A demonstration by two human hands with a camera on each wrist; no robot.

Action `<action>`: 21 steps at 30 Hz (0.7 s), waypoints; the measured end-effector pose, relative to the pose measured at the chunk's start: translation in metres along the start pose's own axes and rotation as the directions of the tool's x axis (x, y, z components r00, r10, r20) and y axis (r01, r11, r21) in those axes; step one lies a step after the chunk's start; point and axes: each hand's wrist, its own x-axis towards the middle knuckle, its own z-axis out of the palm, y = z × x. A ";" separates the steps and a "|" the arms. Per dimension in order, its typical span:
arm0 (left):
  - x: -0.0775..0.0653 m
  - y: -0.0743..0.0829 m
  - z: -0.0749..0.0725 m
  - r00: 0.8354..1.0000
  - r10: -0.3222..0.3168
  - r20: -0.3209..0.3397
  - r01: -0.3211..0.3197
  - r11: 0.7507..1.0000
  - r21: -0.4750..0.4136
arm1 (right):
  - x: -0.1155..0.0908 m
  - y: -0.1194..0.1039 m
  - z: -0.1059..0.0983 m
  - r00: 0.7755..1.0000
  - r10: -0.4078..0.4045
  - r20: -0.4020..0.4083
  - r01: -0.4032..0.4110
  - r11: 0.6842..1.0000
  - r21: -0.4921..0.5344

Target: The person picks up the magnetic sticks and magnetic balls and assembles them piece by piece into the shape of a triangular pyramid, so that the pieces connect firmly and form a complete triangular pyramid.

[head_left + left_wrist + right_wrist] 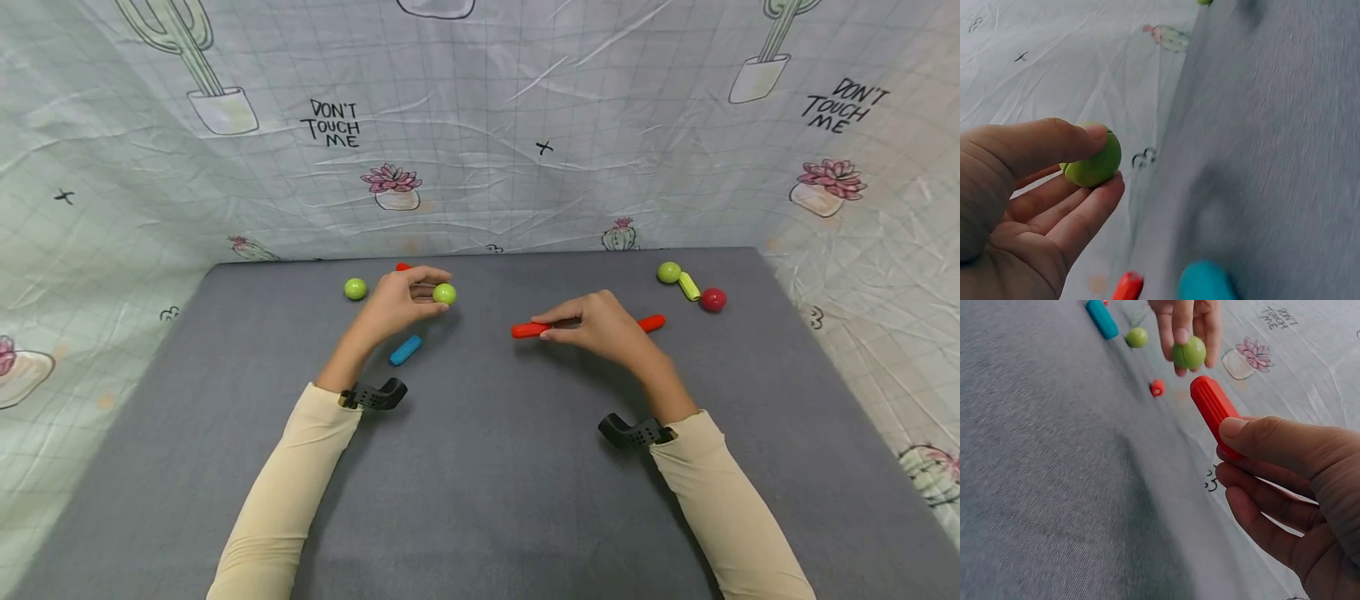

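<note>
My left hand (408, 297) pinches a small green ball (1099, 164) between thumb and fingertips, held above the table toward its back edge. In my right hand (600, 327) is a red ridged stick (1213, 412), pinched by the thumb and fingers near one end, its other end pointing toward the left hand. A blue stick (406, 350) lies just below the left hand in the head view. Behind that hand a red piece (403, 267) is mostly hidden. Another red stick (652, 322) shows beyond the right hand, partly covered by it.
On the grey table (465, 483), a second green ball (356, 288) lies left of the left hand. At the back right are another green ball (669, 272), a yellow-green stick (688, 287) and a red ball (713, 300). A printed cloth (480, 108) hangs behind the table.
</note>
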 end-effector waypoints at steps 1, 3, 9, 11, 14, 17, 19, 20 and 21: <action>0.002 0.000 0.004 1.000 0.002 0.002 -0.002 1.000 -0.001 | 0.002 0.000 0.001 1.000 0.001 -0.001 -0.001 1.000 0.002; 0.004 0.002 0.010 1.000 0.002 0.006 -0.002 1.000 -0.001 | 0.005 0.000 0.003 1.000 0.012 -0.009 -0.012 1.000 0.005; 0.011 0.012 0.023 0.999 0.022 0.027 -0.022 1.000 -0.006 | 0.009 0.005 0.005 0.999 0.045 -0.028 -0.044 0.999 0.020; 0.013 0.015 0.026 0.999 0.035 0.031 -0.034 0.999 -0.011 | 0.009 0.008 0.004 0.996 0.075 -0.039 -0.074 0.997 0.024; 0.017 0.017 0.030 0.998 0.041 0.037 -0.040 0.999 -0.035 | 0.009 0.012 0.002 0.988 0.141 -0.061 -0.139 0.990 0.030; 0.021 0.018 0.036 0.998 0.036 0.048 -0.032 0.996 -0.078 | 0.010 0.015 -0.001 0.978 0.197 -0.068 -0.194 0.980 0.043; 0.023 0.018 0.039 0.998 0.033 0.049 -0.028 0.995 -0.094 | 0.012 0.015 -0.002 0.974 0.219 -0.064 -0.216 0.975 0.054; 0.024 0.018 0.040 0.998 0.033 0.048 -0.028 0.994 -0.104 | 0.013 0.015 -0.002 0.972 0.227 -0.061 -0.223 0.973 0.056; 0.025 0.018 0.042 0.998 0.032 0.046 -0.027 0.994 -0.106 | 0.014 0.015 -0.002 0.971 0.231 -0.056 -0.228 0.972 0.058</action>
